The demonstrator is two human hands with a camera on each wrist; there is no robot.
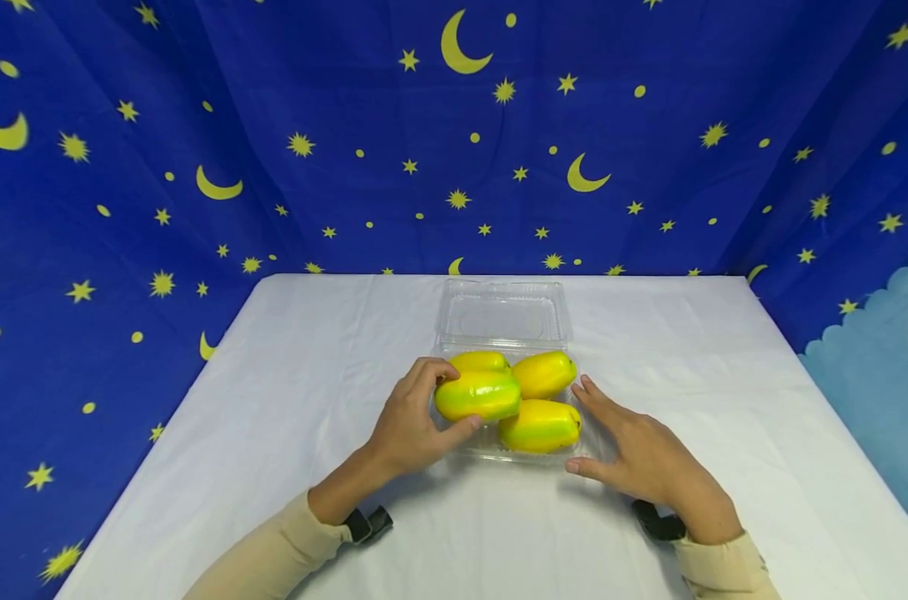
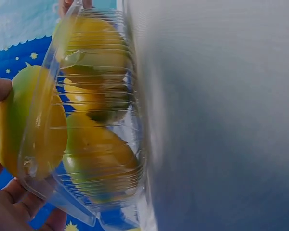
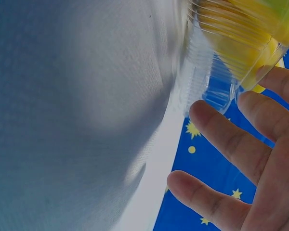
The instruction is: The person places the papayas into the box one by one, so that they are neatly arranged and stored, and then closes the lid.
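My left hand (image 1: 412,421) holds a yellow-green mango (image 1: 478,396) between thumb and fingers, over the left part of a clear plastic clamshell box (image 1: 484,454). In the left wrist view, this mango (image 2: 24,120) stands at the box's rim, higher than the others. Three more mangoes lie in the box: one at back left (image 1: 479,361), one at back right (image 1: 544,374) and one at front right (image 1: 540,426). My right hand (image 1: 644,454) is at the box's right side with fingers spread, holding nothing. Its fingertips (image 3: 253,98) are right by the box wall in the right wrist view.
The box's clear lid (image 1: 504,312) lies folded open toward the back of the table. A white cloth (image 1: 311,358) covers the table. Behind and to the left hangs a blue curtain (image 1: 363,100) with yellow moons and stars; a light blue cloth (image 1: 874,375) is at the right.
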